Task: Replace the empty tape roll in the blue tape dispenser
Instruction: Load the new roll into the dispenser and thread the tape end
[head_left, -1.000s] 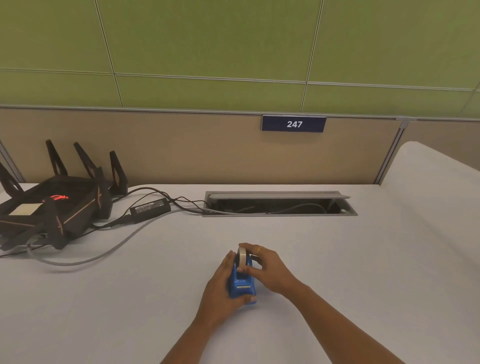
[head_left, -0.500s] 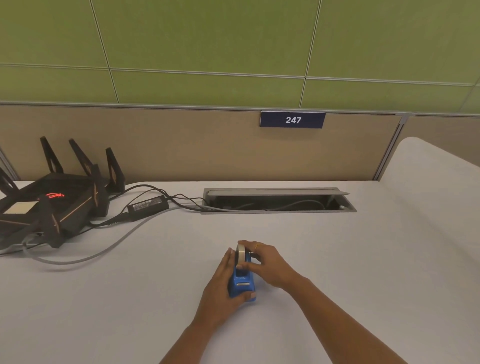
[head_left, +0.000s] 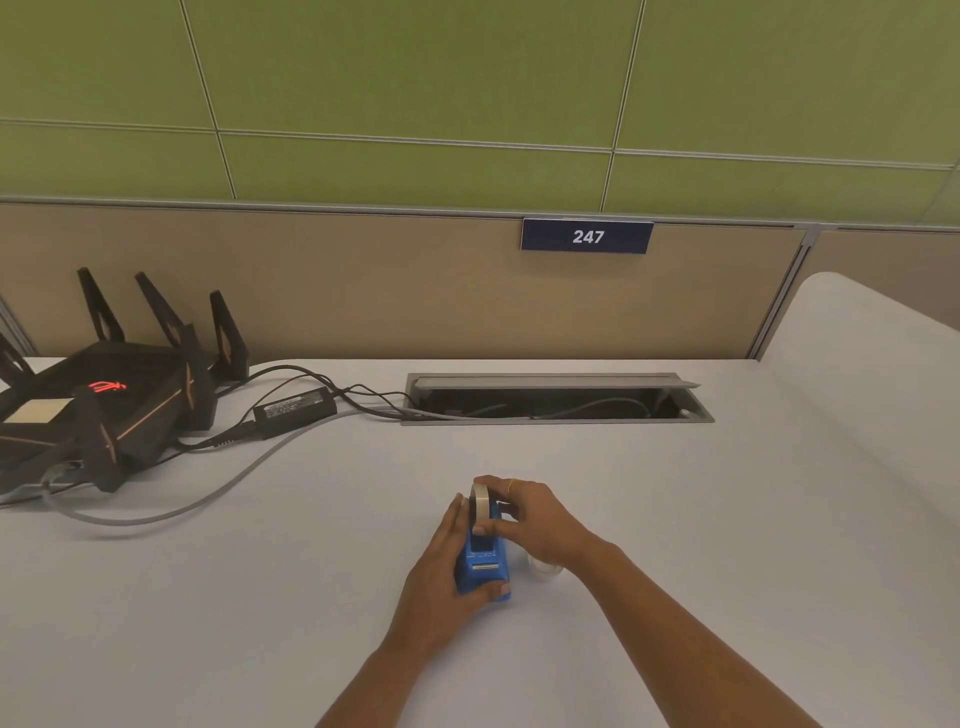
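Blue tape dispenser (head_left: 483, 564) on a white desk (head_left: 260, 597): left hand (head_left: 441, 566) grips its body, right hand (head_left: 535, 519) pinches the tape roll (head_left: 479, 501) in it.

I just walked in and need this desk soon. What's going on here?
A person is working on a blue tape dispenser on the white desk. The left hand grips its side and front, steadying it, while the right hand holds the tape roll sitting in its top. A small clear object lies by the right wrist; I cannot tell what it is.
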